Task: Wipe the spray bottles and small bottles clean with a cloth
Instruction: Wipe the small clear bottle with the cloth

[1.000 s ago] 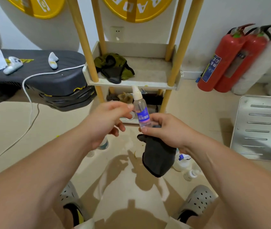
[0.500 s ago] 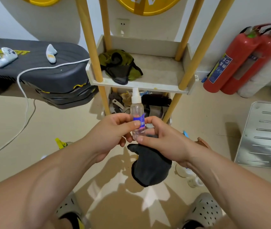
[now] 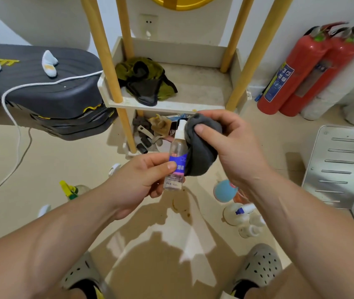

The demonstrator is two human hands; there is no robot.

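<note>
Raised since the earlier frame, the right hand [image 3: 235, 146] is closed on the bunched cloth [image 3: 202, 157], which is pressed against the neck of the spray bottle [image 3: 176, 154]. The bottle's lower body is pinched by the left hand [image 3: 139, 180], in the air before the shelf [image 3: 171, 108]. It is judged light and slick, best gripped at the labelled middle

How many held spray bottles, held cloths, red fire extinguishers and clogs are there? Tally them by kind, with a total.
spray bottle, held: 1
grey cloth, held: 1
red fire extinguishers: 2
grey clogs: 2
Total: 6
</note>
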